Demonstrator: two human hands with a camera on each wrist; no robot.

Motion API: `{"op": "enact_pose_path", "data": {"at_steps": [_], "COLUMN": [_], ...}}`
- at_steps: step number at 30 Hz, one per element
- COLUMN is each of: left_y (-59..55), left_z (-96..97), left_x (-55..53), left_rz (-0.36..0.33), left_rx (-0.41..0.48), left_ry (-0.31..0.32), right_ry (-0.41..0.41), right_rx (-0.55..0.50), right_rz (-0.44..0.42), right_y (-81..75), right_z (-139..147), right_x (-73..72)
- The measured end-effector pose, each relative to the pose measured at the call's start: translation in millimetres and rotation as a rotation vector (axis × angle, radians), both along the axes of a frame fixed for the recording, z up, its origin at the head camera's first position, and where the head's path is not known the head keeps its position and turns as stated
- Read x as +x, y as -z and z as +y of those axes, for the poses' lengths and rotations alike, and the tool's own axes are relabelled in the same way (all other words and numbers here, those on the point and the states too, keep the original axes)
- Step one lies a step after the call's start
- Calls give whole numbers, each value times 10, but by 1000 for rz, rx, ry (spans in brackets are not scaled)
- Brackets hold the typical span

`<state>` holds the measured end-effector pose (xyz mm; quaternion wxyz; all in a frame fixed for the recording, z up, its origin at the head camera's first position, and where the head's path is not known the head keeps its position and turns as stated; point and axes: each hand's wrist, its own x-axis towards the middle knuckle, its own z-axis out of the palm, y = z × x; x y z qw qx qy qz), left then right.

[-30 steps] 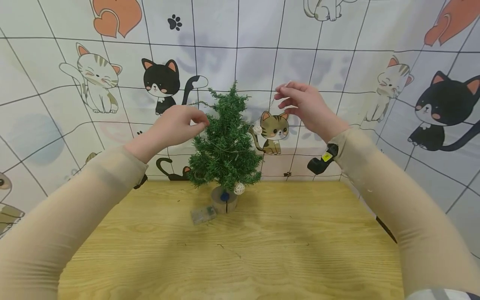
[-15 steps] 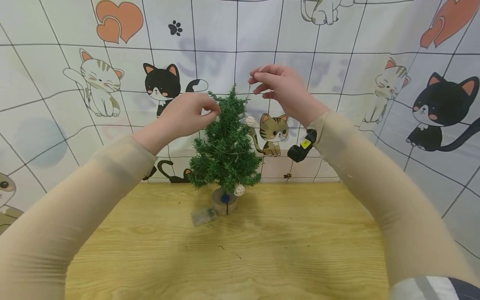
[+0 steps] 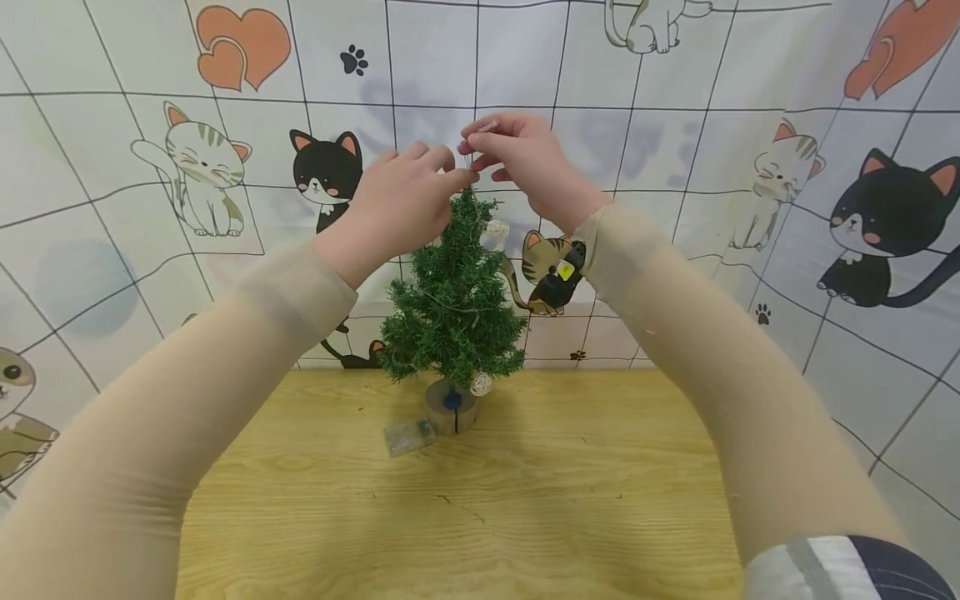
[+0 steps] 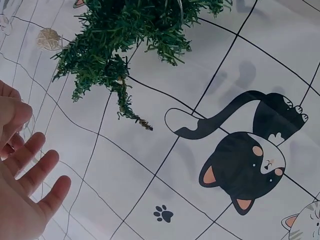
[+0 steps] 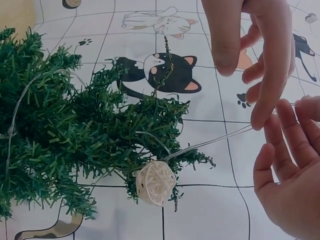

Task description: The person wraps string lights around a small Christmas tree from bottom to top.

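A small green artificial tree (image 3: 453, 300) stands upright in a round wooden base (image 3: 442, 414). Thin clear wire (image 5: 215, 142) of a string of lights winds through its branches. White woven balls hang on it: one ball (image 5: 156, 183) near the treetop, another ball (image 3: 481, 383) by the base. My right hand (image 3: 528, 158) pinches the wire above the treetop, and the wire runs taut from there to the upper ball. My left hand (image 3: 405, 200) reaches over the tree from the left, a straight finger meeting the wire beside the right fingertips.
A clear plastic box (image 3: 409, 437), likely the battery case, lies by the base on the wooden table (image 3: 585, 492). Behind the tree hangs a white sheet (image 3: 675, 150) with a grid and cartoon cats. Small dark bits lie on the tabletop.
My right hand has moved left and up to above the treetop, drawing the wire and upper ball along. My left hand has moved right and up from the tree's side to meet it.
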<state>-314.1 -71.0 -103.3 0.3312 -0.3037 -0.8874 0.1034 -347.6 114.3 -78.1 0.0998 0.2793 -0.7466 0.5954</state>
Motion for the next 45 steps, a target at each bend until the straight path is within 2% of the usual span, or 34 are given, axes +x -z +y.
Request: {"op": "enact_pose_path", "data": {"at_steps": [6,8,10,14,17,23,28,31,34,39,42,45], "left_y": [-11,-6,2,12,-2,-39,-36,-15,24,113,165,190], "left_z": [-3,-26,-49,-63,-48,-29,-44,-90,-157,-243,-259,-252], "left_x": [-75,-105,-133,-172,-174,-162,-179,-200,-224,-281,-319,-349], "left_rz": [-31,-17,25,154,193,126,73,67,68,52,9,-66], "left_rx": [-35,-36,-36,-56,-89,-166,-167,-150,-120,-25,62,149], "left_ry": [-132,-152,-135,-49,-42,-152,-213,-228,-232,-226,-227,-242], "right_ry": [19,22,17,0,-3,-4,-11,26,111,321,403,445], "right_rx": [11,13,17,32,39,36,44,85,194,544,721,809], "right_rz": [6,2,1,16,34,28,27,58,141,372,503,556], "right_y": [-3,-4,-5,-18,-34,-50,-32,-26,-19,35,69,76], "right_z": [-42,-51,-61,-84,-95,-104,-113,-116,-114,-155,-239,-328], "right_x": [-59,-71,-76,-80,-74,-60,-72,-104,-171,-292,-328,-344]}}
